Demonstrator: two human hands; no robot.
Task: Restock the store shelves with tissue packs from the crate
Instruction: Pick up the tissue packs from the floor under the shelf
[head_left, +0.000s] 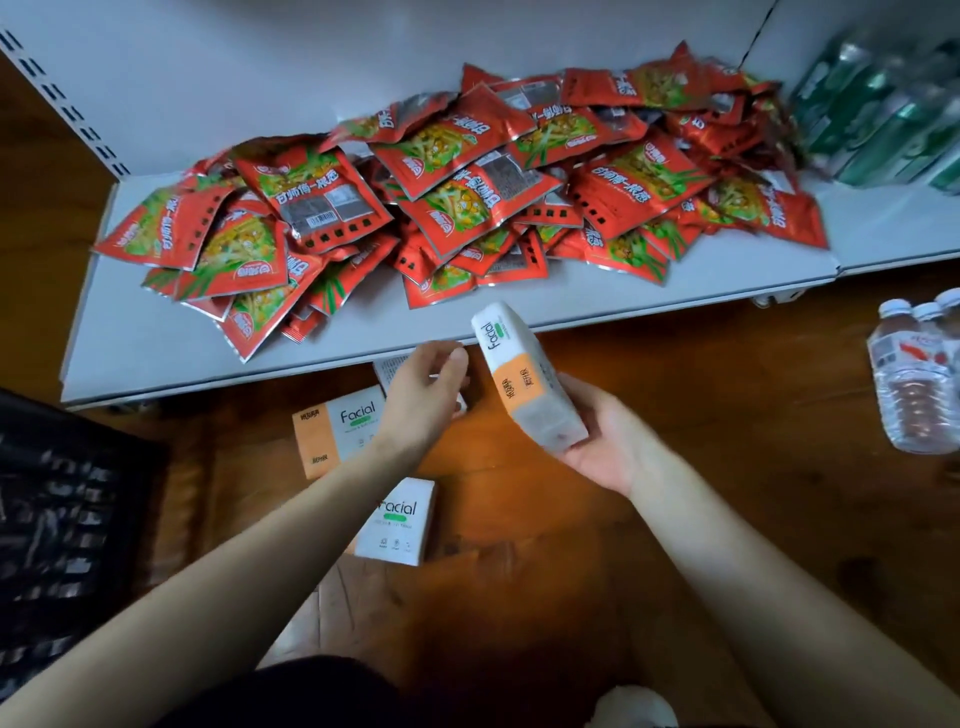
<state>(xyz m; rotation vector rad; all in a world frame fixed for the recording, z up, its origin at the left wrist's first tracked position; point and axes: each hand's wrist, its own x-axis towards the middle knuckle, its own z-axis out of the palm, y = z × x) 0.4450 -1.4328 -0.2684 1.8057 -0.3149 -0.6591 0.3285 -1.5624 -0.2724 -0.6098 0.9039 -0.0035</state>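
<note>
Tissue pack (524, 374) in the right hand (608, 441), that is the heart of it: the fingers wrap under its lower end and clamp it. The pack stands tilted with its top leaning toward the front edge of the shelf (156, 353), held just short of the lip and above the wooden floor (675, 374). I judge it is angled that way to go in edge-first. The left hand (421, 395) hovers just beside it, fingers loosely curled with nothing visibly in them, probably ready to steady or guide.

The trouble is room. Red snack packets (441, 197) sprawl over most of the shelf, leaving only a bare strip along the front and left, so that strip looks like the likeliest spot.

Two more packs (332, 431) lie flat on the floor below the hands, within easy reach. The dark crate (62, 519) sits at the left; its contents are too blurred to tell. Water bottles (914, 379) stand well off to the right.
</note>
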